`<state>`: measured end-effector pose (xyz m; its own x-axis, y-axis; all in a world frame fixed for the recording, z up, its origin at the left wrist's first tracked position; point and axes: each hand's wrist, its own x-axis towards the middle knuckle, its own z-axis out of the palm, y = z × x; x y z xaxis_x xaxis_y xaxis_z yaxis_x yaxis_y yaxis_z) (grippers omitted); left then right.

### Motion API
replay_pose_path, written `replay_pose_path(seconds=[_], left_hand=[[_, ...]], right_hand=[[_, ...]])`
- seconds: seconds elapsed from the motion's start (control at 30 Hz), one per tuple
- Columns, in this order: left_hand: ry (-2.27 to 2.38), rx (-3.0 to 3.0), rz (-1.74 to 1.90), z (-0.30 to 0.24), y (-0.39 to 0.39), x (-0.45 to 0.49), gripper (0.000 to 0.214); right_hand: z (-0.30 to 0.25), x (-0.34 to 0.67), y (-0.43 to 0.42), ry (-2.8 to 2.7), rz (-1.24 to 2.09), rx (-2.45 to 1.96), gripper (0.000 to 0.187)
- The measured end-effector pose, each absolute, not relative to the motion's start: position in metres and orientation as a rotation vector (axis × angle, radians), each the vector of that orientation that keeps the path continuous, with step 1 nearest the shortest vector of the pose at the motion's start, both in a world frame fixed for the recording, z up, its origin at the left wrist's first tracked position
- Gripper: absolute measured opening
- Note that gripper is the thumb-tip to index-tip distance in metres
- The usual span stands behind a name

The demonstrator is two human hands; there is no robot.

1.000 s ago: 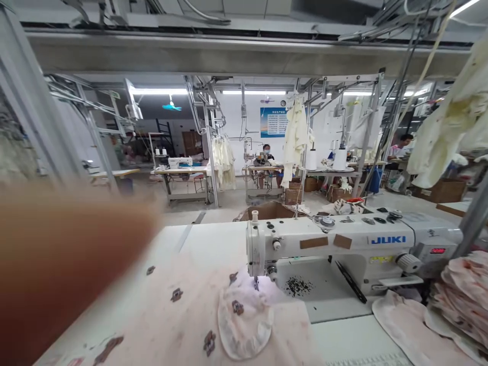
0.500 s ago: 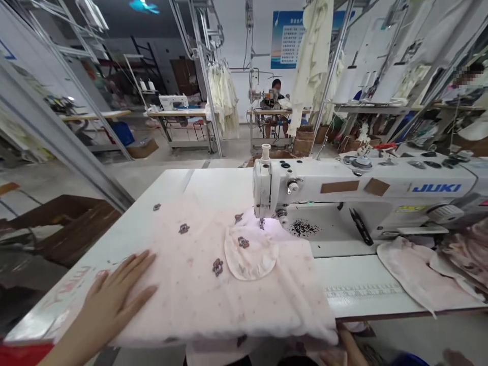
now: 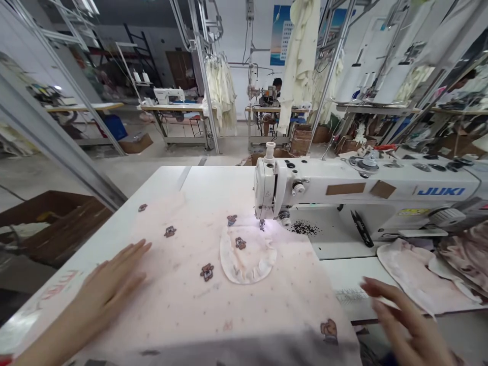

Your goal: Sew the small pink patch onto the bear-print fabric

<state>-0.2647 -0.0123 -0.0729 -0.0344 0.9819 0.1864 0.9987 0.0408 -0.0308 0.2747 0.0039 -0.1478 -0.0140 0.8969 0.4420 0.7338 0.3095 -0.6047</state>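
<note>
A pale pink fabric panel (image 3: 213, 290) printed with small bears lies flat on the white sewing table (image 3: 213, 180). A rounded pink pocket piece (image 3: 246, 256) rests on it, its top edge under the needle of the white JUKI sewing machine (image 3: 366, 190). My left hand (image 3: 109, 282) lies flat on the panel's left side, fingers stretched out. My right hand (image 3: 404, 317) hovers open over the table's front right edge, fingers spread and slightly blurred, holding nothing.
Black thread snips (image 3: 360, 236) lie on the machine bed. More pink cut pieces (image 3: 415, 277) are stacked at the right. A brown box (image 3: 57, 223) stands left of the table. Further back are other sewing stations, hanging garments (image 3: 221, 89) and a seated person (image 3: 276, 89).
The view tipped down from the hall to the table. My left hand came off the lens onto the fabric. My right hand rose from below the table edge.
</note>
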Motion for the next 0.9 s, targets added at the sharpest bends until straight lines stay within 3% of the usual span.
replay_pose_path(seconds=[0.13,0.33,0.5,0.6,0.67,0.8,0.9], left_hand=[[-2.236,-2.083,-0.010,-0.062,0.005,-0.241,0.052],[-2.239,-2.110,0.052,-0.060,0.012,-0.261,0.050],[-2.014,-2.152,-0.256,-0.055,0.022,-0.236,0.049],[-1.617,-2.522,-0.408,-0.053,0.040,-0.184,0.042],[-1.372,-2.803,-0.391,-0.053,0.052,-0.150,0.041],[-1.203,-2.979,-0.307,-0.043,0.063,-0.120,0.012],[-1.174,-2.914,-0.320,-0.031,0.058,-0.124,0.011]], right_hand=[[-0.139,0.210,0.030,-2.299,-0.179,-1.284,0.046],[-0.141,0.225,0.037,-2.433,-0.294,-1.400,0.053],[-0.114,0.203,0.041,-2.326,-0.059,-1.288,0.036],[-0.092,0.162,0.050,-2.398,0.147,-1.070,0.039],[-0.082,0.140,0.059,-2.493,0.203,-0.942,0.043],[-0.074,0.129,0.077,-2.553,0.256,-0.816,0.023],[-0.073,0.136,0.081,-2.461,0.309,-0.770,0.020]])
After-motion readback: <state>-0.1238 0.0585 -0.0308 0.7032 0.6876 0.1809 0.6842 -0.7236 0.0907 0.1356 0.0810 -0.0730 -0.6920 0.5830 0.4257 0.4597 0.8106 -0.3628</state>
